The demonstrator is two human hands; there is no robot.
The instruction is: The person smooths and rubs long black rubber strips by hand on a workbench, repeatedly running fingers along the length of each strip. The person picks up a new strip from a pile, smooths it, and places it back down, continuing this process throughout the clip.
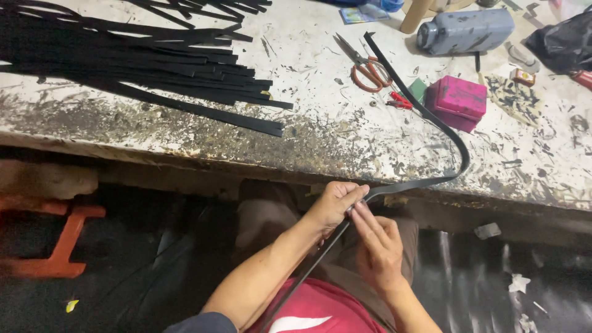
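Observation:
A long black strip [455, 140] runs from the far bench top, curves over the front edge and comes down to my lap. My left hand [336, 202] is shut on it just below the bench edge, thumb and fingers pinching the strip. Just beneath, my right hand [377, 246] has its fingertips on the same strip beside the left hand's grip. The strip's free end trails down across my thighs towards my red shirt.
The stained white workbench [320, 132] carries a pile of black strips [142, 61] at the left, orange-handled scissors [369, 66], a pink box [457, 102], a grey bottle [465, 31] and a black bag [564, 40]. An orange stool [58, 240] stands on the dark floor at the left.

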